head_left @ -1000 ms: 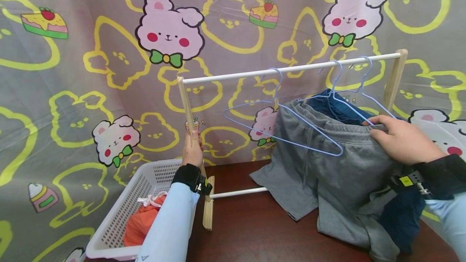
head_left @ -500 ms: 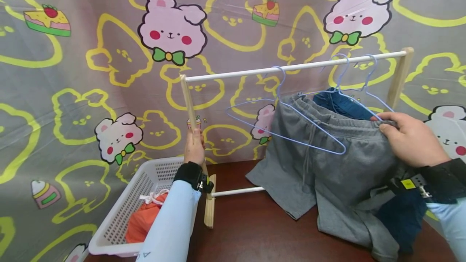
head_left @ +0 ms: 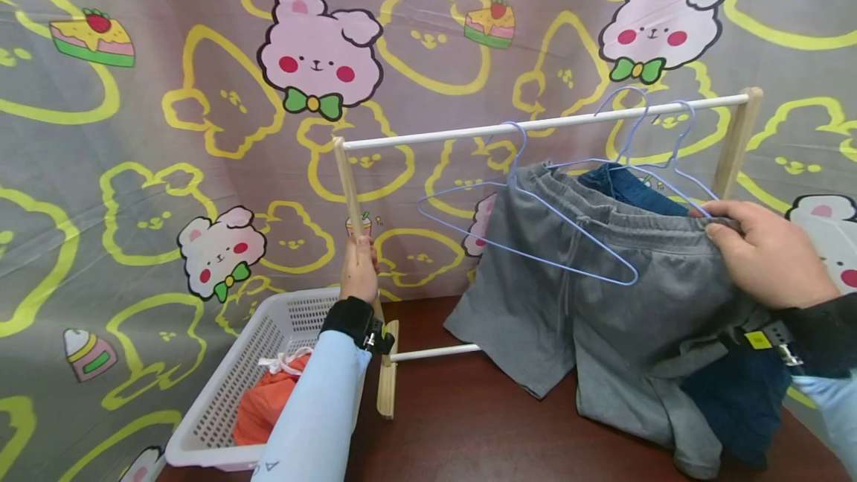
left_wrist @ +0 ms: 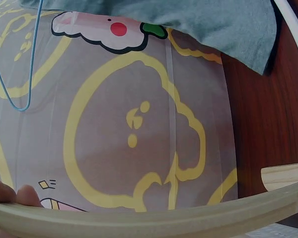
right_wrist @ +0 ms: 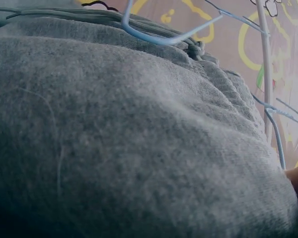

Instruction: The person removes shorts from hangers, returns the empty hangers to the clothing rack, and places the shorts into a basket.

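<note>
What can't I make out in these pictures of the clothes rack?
Blue garment: head view, mostly behind the grey garment.
Orange garment: head view, partly behind the left sleeve.
Right post: head view, lower part behind the right hand and grey garment.
Left hand: left wrist view, mostly cut off at the lower left.
Right hand's fingertips: right wrist view, cut off or behind cloth.

No text, brand or number is being read with certainty. Small dark letter-like mark point(head_left: 271, 466) is being displayed on light-blue fabric left sleeve point(head_left: 315, 396); small square yellow label point(head_left: 758, 339) is being carried at black right wrist strap point(head_left: 820, 337), illegible.
</note>
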Motion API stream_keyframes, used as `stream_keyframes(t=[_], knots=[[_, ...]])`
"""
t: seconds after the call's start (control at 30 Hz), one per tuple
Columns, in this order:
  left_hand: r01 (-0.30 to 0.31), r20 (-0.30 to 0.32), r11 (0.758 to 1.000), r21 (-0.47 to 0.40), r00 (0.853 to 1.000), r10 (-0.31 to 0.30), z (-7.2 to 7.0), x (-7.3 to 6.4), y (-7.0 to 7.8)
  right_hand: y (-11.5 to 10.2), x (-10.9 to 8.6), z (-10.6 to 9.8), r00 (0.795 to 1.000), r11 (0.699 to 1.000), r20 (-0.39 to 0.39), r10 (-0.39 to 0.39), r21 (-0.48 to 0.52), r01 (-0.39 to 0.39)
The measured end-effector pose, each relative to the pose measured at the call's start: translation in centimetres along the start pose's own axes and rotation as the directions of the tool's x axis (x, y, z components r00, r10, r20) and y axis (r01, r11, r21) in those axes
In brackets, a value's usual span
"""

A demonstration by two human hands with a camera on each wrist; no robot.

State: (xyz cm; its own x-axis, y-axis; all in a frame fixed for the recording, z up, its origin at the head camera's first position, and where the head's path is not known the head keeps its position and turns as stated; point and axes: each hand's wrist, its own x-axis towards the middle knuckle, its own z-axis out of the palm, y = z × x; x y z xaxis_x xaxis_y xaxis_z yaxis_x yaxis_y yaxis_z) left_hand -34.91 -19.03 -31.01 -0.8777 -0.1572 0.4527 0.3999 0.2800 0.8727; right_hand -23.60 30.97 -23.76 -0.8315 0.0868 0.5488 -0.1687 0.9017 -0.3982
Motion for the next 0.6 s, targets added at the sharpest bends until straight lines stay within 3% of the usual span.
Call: stream_keyframes(t=[0.6], knots=[[-0.017,0.009,1.0,-0.008,1.0,0.017,0.0,0.2,-0.1,0.8,-1.5,2.2,0.984,0.994,0.141,-0.106,0.036,0.102]])
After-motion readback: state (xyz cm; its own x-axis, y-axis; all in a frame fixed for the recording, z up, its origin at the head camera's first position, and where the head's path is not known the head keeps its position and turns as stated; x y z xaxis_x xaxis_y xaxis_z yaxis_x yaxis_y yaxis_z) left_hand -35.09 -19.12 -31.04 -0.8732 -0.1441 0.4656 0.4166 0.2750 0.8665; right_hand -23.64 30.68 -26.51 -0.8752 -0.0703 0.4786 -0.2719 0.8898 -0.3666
